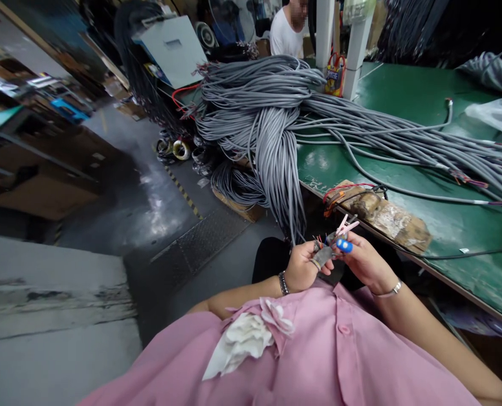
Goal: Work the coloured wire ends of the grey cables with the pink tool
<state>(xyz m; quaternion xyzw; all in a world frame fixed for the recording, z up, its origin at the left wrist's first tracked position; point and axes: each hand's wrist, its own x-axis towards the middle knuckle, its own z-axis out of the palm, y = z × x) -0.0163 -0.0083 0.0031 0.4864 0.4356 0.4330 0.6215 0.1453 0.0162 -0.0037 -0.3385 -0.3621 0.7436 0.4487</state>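
In front of my chest, my left hand (302, 268) is closed, its thumb in a worn grey finger cover. Out of its grip poke thin coloured wires (317, 241), the stripped end of a grey cable. My right hand (366, 261) meets it, thumb and fingers pinched together, with a blue wrap (344, 245) on one digit. A pink clip (346, 225) stands up just above the right fingertips; whether they hold it I cannot tell. Whatever lies between the right fingers is hidden.
A thick bundle of grey cables (278, 158) drapes over the green table (403, 217) and hangs off its edge. A taped wooden block (388, 217) lies at the edge beside my right hand. A person in a white shirt (285, 35) is behind the table. Grey cabinet (52, 293) at left.
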